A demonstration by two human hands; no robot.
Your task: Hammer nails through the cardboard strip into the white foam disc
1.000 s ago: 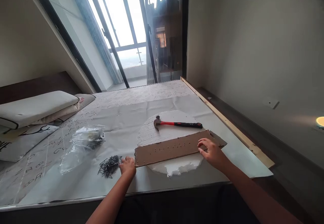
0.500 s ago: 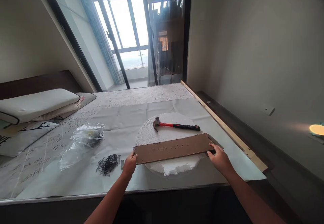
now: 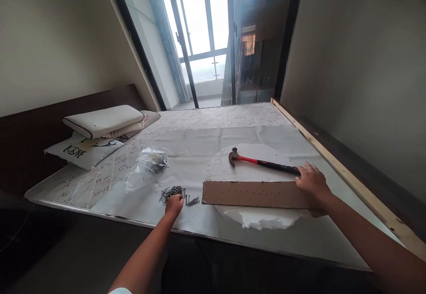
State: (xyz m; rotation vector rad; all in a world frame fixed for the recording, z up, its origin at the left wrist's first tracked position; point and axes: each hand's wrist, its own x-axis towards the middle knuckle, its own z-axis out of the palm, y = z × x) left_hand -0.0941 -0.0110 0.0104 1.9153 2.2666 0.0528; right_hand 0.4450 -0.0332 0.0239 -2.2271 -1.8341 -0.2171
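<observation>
At the near edge of a pile of dark nails (image 3: 171,192), my left hand (image 3: 175,205) is closed with its fingertips among them; how many it pinches is hidden. My right hand (image 3: 313,182) is over the right end of a brown cardboard strip (image 3: 253,195), its thumb and fingers closed about the handle end of a claw hammer (image 3: 266,164). The hammer has a red and black handle, its head pointing left. Beneath strip and hammer lies a round white foam disc (image 3: 233,172) with a ragged front edge. Two rows of small holes mark the strip.
A clear plastic bag (image 3: 146,170) with dark contents lies behind the nails on a pale sheet (image 3: 189,143) over the mattress. Pillows (image 3: 103,121) are stacked at left. A wooden rail (image 3: 346,172) runs along the right side, near the wall.
My left hand has let go of the strip and moved left to the nails. The strip now lies flat on the disc. My right hand has shifted to the hammer's handle end. The view has swung left.
</observation>
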